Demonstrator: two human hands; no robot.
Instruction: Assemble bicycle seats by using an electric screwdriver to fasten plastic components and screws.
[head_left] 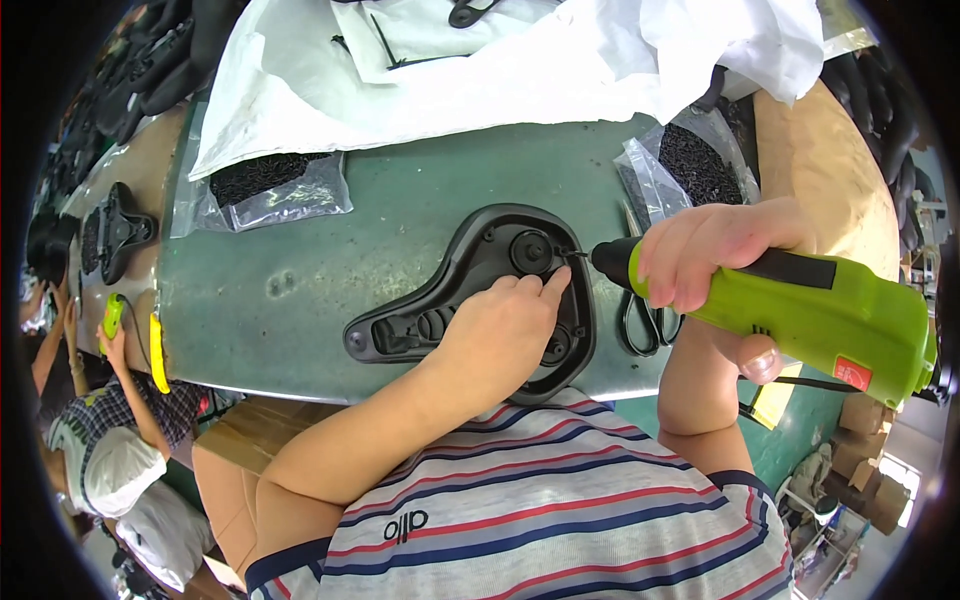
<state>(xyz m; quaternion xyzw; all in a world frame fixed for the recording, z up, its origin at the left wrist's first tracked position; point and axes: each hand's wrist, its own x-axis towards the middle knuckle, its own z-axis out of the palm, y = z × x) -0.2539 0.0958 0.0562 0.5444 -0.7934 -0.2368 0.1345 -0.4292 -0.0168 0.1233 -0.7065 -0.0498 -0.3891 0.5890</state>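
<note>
R hand (705, 255) has its grip wrapped tight round the front of a lime-green electric screwdriver (800, 305), fingers curled over the top, thumb underneath; the black nose and thin bit point left, tip touching the upper right edge of a black plastic seat base (470, 290). L hand (500, 330) lies on that base, palm down, grip not pinching anything: fingers loosely bent, index finger stretched out w/ its tip pressed on the plastic just beside the bit tip. Base lies flat on the green tabletop (300, 270), underside up, narrow end pointing left, wide end to the right, right in front of the person's striped shirt. Just right of the base, under the screwdriver, black-handled scissors (640, 325) lie on the tabletop. Further back: a clear bag of small black screws (265, 185) at left, another such bag (690, 165) at right, both partly under a big white plastic sheet (520, 60). Far left, apart from this tabletop, another person holds a similar green tool (112, 315) near a second black seat base (120, 230).
</note>
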